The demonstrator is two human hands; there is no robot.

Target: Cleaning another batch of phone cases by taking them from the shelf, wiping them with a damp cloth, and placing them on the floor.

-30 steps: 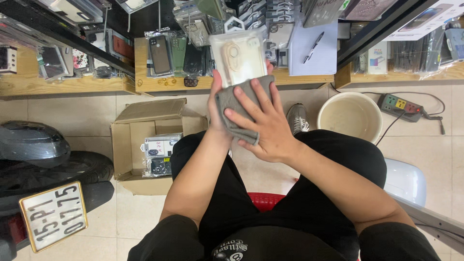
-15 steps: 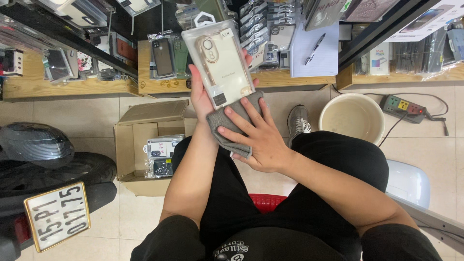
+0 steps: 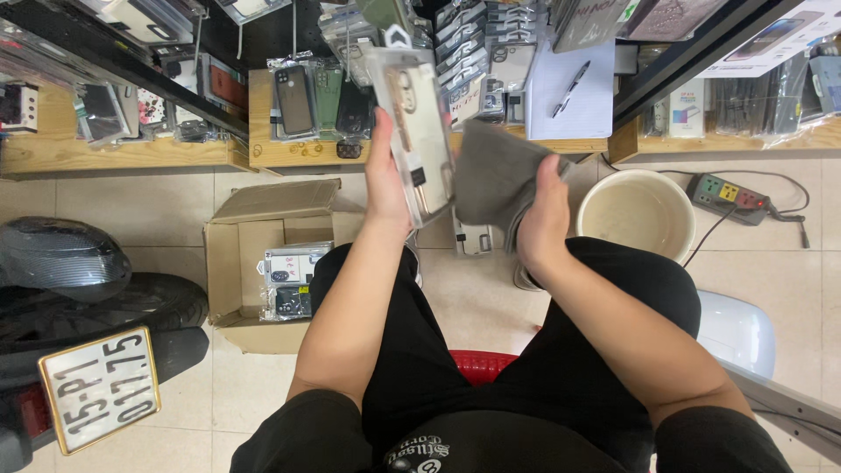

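Above the lap: two hands raised, a short way apart.
Left hand point(image 3: 385, 188): closed on a packaged case point(image 3: 412, 131), held upright and turned edge-on, in front of the shelf point(image 3: 289, 153).
Right hand point(image 3: 545, 215): closed on a grey cloth point(image 3: 495, 175), just right of the case; whether the two touch cannot be told.
Floor, left: open carton point(image 3: 263, 254) with packaged cases inside.
Floor, right: bucket point(image 3: 638, 215); power strip point(image 3: 731, 194) beyond it.
Seat: red stool point(image 3: 482, 363).
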